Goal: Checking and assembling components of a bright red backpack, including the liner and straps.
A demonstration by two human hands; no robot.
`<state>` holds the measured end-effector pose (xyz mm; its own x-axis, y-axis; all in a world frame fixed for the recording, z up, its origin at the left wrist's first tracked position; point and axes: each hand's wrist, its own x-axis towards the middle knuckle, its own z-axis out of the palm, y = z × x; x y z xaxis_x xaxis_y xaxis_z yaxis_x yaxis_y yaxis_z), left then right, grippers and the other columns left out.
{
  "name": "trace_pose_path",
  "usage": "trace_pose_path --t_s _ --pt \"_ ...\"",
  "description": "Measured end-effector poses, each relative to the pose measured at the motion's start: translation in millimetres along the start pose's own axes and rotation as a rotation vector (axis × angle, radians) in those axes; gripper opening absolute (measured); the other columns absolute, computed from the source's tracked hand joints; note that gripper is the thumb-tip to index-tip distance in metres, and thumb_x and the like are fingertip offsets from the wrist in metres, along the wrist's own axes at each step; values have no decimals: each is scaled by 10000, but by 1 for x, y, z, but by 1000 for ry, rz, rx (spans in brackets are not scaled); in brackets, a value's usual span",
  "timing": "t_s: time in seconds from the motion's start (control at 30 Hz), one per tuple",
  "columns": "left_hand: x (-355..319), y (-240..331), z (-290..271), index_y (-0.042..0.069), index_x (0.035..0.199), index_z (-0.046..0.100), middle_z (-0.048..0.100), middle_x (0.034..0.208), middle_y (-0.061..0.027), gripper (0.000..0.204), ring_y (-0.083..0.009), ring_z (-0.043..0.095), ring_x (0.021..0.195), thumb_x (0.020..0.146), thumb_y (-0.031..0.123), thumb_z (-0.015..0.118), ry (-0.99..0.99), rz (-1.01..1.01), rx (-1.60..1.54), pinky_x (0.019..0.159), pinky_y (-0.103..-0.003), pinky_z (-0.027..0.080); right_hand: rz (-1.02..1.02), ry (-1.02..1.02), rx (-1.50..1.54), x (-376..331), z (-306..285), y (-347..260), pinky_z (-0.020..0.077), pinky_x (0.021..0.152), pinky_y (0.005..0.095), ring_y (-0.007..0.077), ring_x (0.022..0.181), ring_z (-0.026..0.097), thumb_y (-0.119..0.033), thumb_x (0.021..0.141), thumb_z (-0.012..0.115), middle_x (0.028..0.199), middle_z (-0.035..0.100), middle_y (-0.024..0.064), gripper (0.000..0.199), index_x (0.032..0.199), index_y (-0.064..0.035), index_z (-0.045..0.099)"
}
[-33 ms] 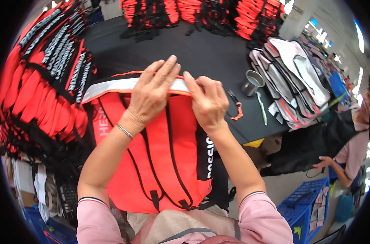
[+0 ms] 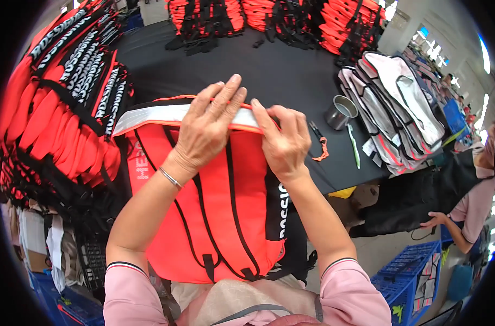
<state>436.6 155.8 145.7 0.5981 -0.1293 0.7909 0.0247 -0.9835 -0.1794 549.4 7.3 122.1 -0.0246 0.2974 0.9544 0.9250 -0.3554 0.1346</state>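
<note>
A bright orange-red backpack (image 2: 215,217) with black piping and straps lies before me, its lower end at my lap. Along its far edge a white band (image 2: 155,117) with orange trim is exposed. Across that band my left hand (image 2: 206,127) rests flat, fingers stretched out and slightly apart. My right hand (image 2: 285,141) grips the same edge farther right, thumb along the band and fingers curled beyond it. What is under the curled fingers is hidden.
Stacked orange and black bags (image 2: 68,114) rise at the left, with more (image 2: 350,27) at the table's far side. To the right are a metal cup (image 2: 341,113), a small tool with an orange cord (image 2: 319,142), a pale green stick (image 2: 353,146) and white-grey bag pieces (image 2: 405,103). Another person's hand (image 2: 435,219) holds black fabric.
The whole view has shifted slightly, with the scene a little farther right in the picture. Both hands keep their places on the backpack's edge.
</note>
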Motion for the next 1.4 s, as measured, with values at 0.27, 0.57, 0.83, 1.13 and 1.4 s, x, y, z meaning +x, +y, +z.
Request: trace_pose_path --t_s 0.27,0.57,0.83,1.13,1.4 --pt "-27 14 -19 116 1328 624 577 1011 -65 628 -215 571 863 722 -45 651 77 -64 -136 809 -336 518 75 25 162 -14 -20 -23 521 660 318 202 757 587 26 651 674 871 554 41 422 1064 -58 698" --pt "-27 13 -34 110 1292 613 667 1107 -66 627 -220 616 784 676 12 675 -146 -45 -68 709 -315 548 208 -149 241 -26 -8 -23 562 699 330 249 833 650 78 724 617 989 643 71 524 1225 -69 666" --pt "-6 27 -80 50 1022 666 623 881 -82 443 -284 616 795 584 -10 639 -125 -134 -440 683 -353 512 149 -1 445 -10 -49 -41 545 725 414 334 801 623 48 599 603 922 627 179 476 1073 87 626" --pt "-49 56 -156 55 787 707 681 775 -78 152 -245 655 651 661 76 788 -709 -112 -754 573 -339 517 429 -473 1200 -34 -137 -84 493 639 360 278 771 575 117 673 653 840 584 111 284 944 32 649" --pt "-31 44 -153 159 1363 586 575 1326 -205 541 -355 576 1198 882 363 725 -1984 -132 -916 1018 -414 476 328 -1016 1857 -46 -130 -90 445 640 404 298 705 542 -45 768 722 667 542 114 161 727 39 590"
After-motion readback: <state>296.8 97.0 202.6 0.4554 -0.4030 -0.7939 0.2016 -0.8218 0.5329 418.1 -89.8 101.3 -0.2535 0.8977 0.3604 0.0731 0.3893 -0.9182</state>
